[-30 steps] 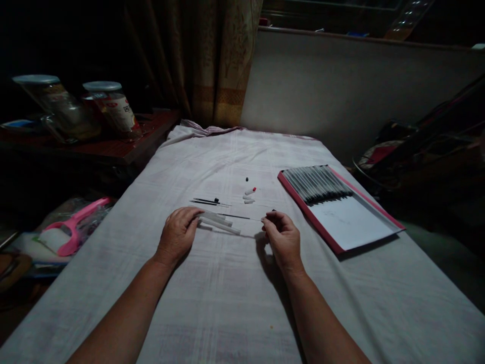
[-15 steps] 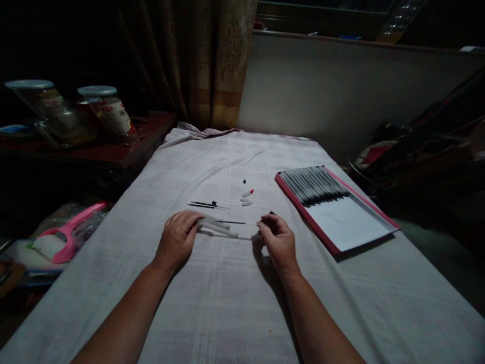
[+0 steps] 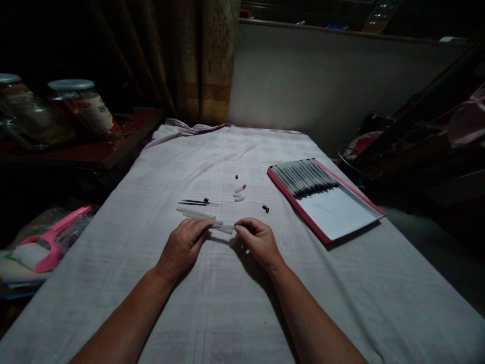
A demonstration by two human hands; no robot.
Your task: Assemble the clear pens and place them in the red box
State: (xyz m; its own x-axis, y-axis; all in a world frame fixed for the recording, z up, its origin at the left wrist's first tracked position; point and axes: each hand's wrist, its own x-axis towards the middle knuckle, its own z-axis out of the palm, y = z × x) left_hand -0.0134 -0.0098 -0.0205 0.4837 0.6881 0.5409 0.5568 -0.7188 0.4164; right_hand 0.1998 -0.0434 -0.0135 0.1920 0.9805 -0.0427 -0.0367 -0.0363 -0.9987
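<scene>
A translucent pen barrel (image 3: 223, 228) spans the gap between my two hands, with a dark refill partly showing at its left end. My left hand (image 3: 182, 245) is closed round its left part. At the other end, the thumb and forefinger of my right hand (image 3: 259, 242) pinch the tip. Just beyond my left fingers lie other clear barrels (image 3: 197, 214) on the cloth. Dark ink refills (image 3: 194, 202) rest behind those, beside a small black plug (image 3: 206, 200). Short whitish pen parts (image 3: 238, 197), one with a red end (image 3: 244, 187), lie farther back.
To the right, a red-edged box (image 3: 326, 237) holds a row of black-tipped clear pens (image 3: 306, 179). Black plugs (image 3: 265, 209) lie between it and my right hand. A side table (image 3: 113, 146) with jars (image 3: 89, 108) stands left; pink-handled scissors (image 3: 49, 253) are below it.
My hands have come closer together, and the refill that stretched between them is now mostly out of sight. The view has shifted slightly, and the loose barrels show more fully beyond my left hand.
</scene>
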